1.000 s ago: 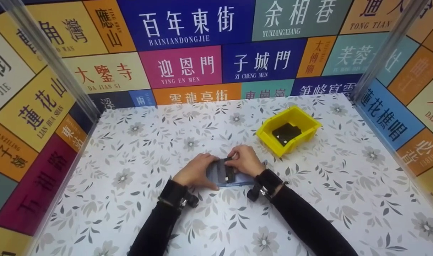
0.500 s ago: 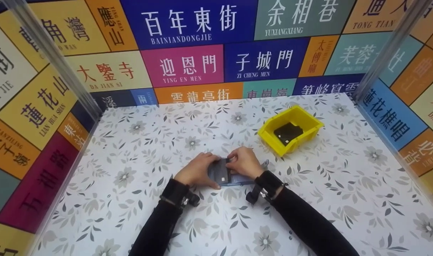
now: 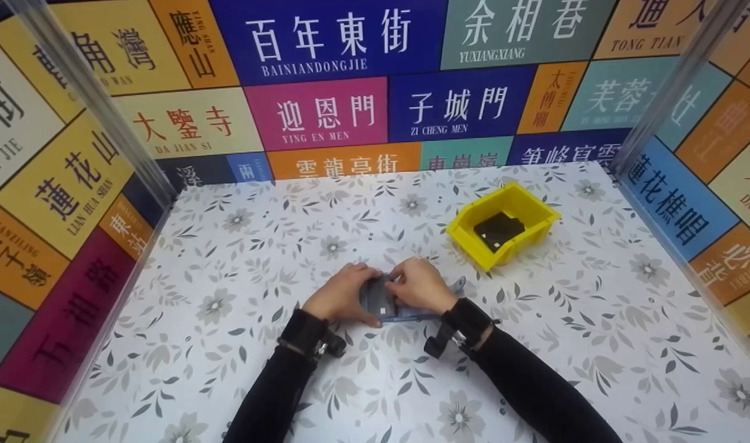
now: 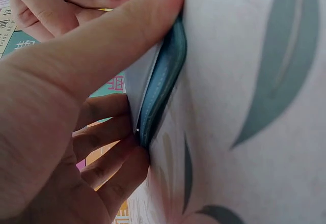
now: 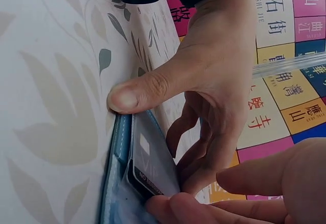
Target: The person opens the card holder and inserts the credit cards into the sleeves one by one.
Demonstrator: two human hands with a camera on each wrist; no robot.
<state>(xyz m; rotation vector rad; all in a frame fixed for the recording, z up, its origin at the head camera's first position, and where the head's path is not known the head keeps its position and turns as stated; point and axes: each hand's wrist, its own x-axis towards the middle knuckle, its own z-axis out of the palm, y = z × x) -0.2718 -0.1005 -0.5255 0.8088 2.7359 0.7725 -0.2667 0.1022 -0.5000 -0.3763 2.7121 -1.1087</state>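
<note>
A blue card holder point(image 3: 405, 319) with clear sleeves lies open on the floral tabletop. My left hand point(image 3: 339, 296) grips its left side, thumb at the near edge and fingers at the far edge; the left wrist view shows the stitched blue rim point(image 4: 165, 76) between them. Inside the left sleeve sits a black card point(image 5: 153, 158) marked VIP, with a pale square on it. The fingertips of my right hand point(image 3: 421, 284) are curled at the card's right edge, which stands slightly raised in the right wrist view. The right hand covers part of the holder's right half.
A yellow bin point(image 3: 534, 227) stands to the right, beyond the right hand, with black cards point(image 3: 501, 229) in it. Colourful panels with place names point(image 3: 316, 114) wall the table at the back and sides, with clear corner posts point(image 3: 676, 86).
The black card has slid left, deeper under the clear sleeve, with the right hand following it slightly left. The left hand keeps its place on the holder.
</note>
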